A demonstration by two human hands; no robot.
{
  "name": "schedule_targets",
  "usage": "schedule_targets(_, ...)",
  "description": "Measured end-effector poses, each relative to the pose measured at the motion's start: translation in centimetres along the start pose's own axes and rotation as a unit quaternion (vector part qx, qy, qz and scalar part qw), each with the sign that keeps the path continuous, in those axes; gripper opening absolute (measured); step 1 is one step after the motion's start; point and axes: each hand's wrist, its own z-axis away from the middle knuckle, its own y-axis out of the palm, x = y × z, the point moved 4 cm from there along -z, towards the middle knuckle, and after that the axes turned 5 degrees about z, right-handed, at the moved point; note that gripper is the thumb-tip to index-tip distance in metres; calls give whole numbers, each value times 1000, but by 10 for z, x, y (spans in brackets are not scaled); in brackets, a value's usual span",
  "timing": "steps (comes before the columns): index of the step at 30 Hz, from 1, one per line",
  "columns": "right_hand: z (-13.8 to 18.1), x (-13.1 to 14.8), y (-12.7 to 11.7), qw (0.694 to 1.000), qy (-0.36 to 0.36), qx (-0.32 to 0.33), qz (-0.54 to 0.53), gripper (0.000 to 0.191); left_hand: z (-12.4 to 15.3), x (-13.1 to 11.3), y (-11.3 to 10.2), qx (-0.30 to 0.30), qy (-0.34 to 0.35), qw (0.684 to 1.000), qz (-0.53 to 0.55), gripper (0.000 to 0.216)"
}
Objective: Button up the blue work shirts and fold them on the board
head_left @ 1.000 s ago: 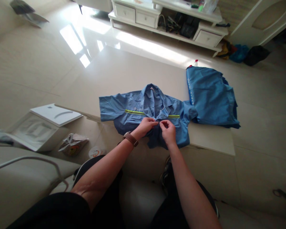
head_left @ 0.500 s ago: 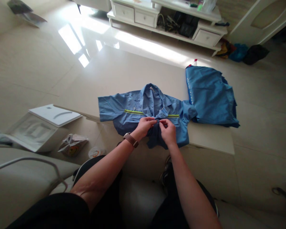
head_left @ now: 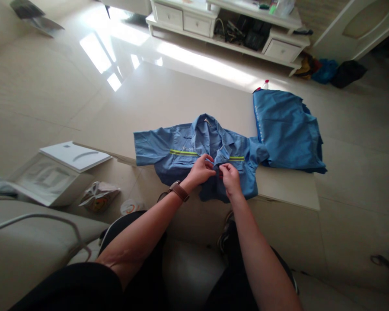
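A blue short-sleeved shirt (head_left: 181, 138) with yellow-green chest stripes lies face up on a pale table, collar away from me and the front parted at the neck. My left hand (head_left: 200, 170), below a brown-strapped watch (head_left: 179, 190), rests over the middle of the shirt front. Its thumb and fingers are apart, with a gap between them. Close by on the right, my right hand (head_left: 231, 177) pinches the edge of the shirt's front opening between thumb and fingers. Any button there is too small to make out.
A stack of folded blue clothes (head_left: 287, 129) sits at the table's right end, touching the shirt's sleeve. Behind it shows a red bottle cap (head_left: 266, 81). A white open box (head_left: 56, 172) and a plastic bag (head_left: 99, 196) are at left. A white cabinet (head_left: 197, 26) stands beyond.
My hands have drawn slightly apart from their meeting point on the shirt front. My left fingers have loosened and spread, and my right hand has shifted a little right and down.
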Motion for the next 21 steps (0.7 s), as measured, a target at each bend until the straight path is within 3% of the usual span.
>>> schedule_targets(3,-1,-10,4,998,56,11,-20,46,1,5,2,38,3,998,-46,42)
schedule_targets(7,-2,-12,4,996,52,-24,-66,49,3,13,3,66,-26,995,-64,41)
schedule_targets(12,-2,-12,3,988,53,-59,-133,48,6,16,4,44,-92,995,-5,40)
schedule_targets(21,1,-4,1,984,36,-75,-160,43,7,8,6,33,-103,994,18,32)
